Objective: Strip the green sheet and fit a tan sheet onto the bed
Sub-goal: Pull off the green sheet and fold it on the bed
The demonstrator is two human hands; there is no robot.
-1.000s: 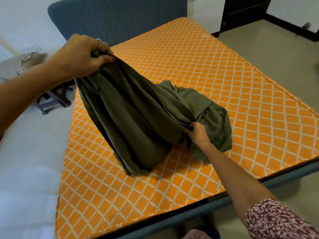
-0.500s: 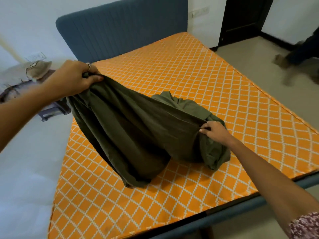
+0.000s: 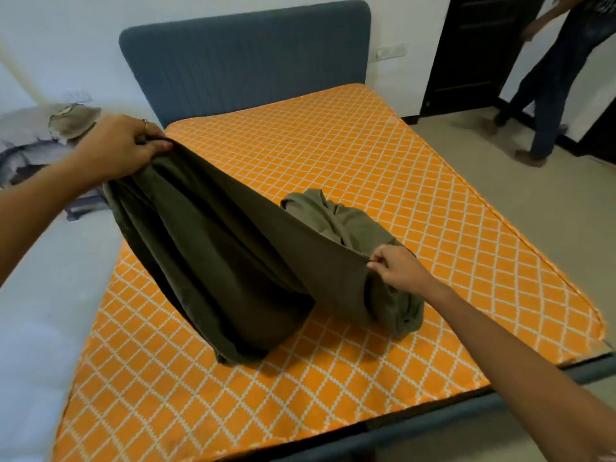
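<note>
Her left hand point(image 3: 121, 148) grips the gathered green sheet point(image 3: 233, 261) up high, and her right hand point(image 3: 398, 270) has just slid outward, pinching an edge taut above the bare orange mattress point(image 3: 366, 168). Stripping looks done; folding seems underway.

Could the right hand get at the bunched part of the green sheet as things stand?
Probably yes: the right hand pinches the green sheet right beside the bunched heap with nothing between, though it would have to let go first.
</note>
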